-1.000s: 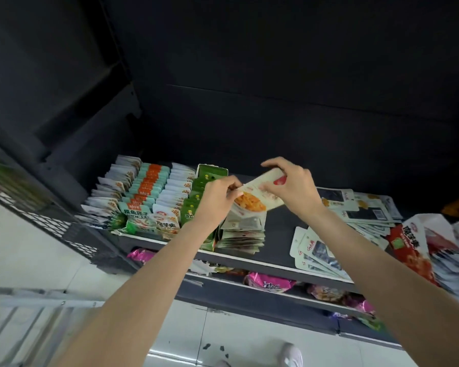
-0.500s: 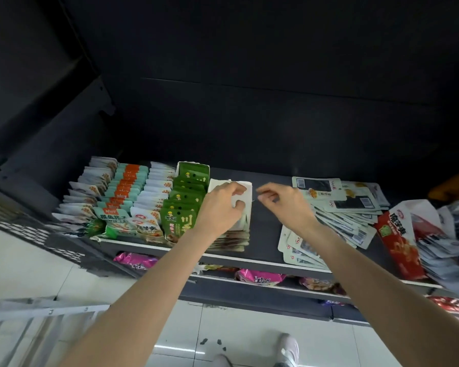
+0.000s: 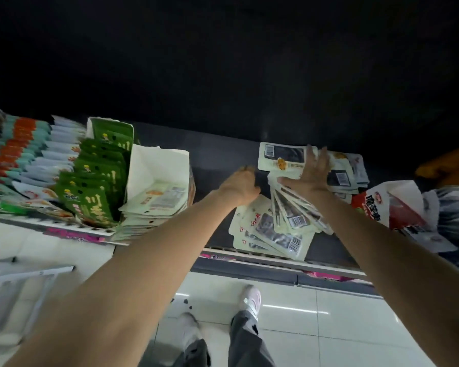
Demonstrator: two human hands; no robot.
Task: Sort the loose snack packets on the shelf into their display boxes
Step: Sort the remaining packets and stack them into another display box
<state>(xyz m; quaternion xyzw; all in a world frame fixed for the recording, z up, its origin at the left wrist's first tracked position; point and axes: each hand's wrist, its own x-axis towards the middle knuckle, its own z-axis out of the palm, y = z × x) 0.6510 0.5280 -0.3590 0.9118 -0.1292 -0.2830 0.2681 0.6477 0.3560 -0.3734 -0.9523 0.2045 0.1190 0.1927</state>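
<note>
From here I see both bare arms reaching over the dark grey metal shelf. My right hand lies with its fingers straight and spread on the loose pile of flat white snack packets with dark panels and barcodes, the fingertips over the topmost packet near the back of the shelf. The pile fans out from under that hand toward the front edge of the shelf. My left hand sits just left of the pile with its fingers curled downward at the pile's edge; I cannot tell whether it grips a packet or only touches the shelf. Well to the left stands the open white cardboard display box, with matching white packets stacked flat in its bottom and spilling toward the shelf front. Just beside that, further left, a green display box of upright green packets stands packed full, and beyond it are rows of teal-and-orange and white packets. To the right of the loose pile lies a red and white bag, tilted. Below, a pale tiled floor and my white shoes show.
</note>
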